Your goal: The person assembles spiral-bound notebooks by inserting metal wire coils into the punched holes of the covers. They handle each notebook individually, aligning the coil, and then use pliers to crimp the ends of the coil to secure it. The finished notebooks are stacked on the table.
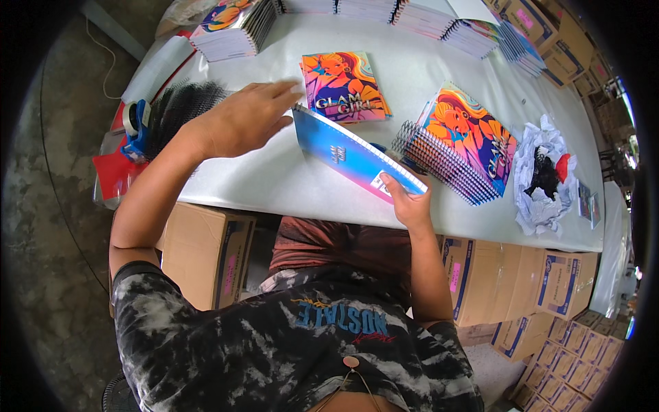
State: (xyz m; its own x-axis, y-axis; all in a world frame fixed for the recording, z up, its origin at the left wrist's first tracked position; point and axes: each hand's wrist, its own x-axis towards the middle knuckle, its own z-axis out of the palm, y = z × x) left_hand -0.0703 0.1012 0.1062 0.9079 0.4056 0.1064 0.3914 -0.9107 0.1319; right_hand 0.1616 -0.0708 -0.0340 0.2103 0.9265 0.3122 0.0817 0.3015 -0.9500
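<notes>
My right hand [410, 200] grips one end of a notebook [333, 147] with a blue-to-pink cover, the thumb on a white label. The notebook is tilted above the table, its punched edge facing up and away from me. My left hand [247, 118] is at the other end, fingers stretched out and apart from the thumb, close to a dark bit of coil at the corner. Just beyond lies a small stack of notebooks [347, 86] with orange and purple illustrated covers. A pile of spiral-bound notebooks [470, 141] lies to the right, coils toward me.
Left on the white table [226, 182] are a heap of black spiral coils [180, 115] and a blue tape dispenser [136, 130]. Crumpled white wrapping [532, 206] with black scraps lies right. Notebook stacks [237, 34] line the far edge; cardboard boxes [199, 247] stand below.
</notes>
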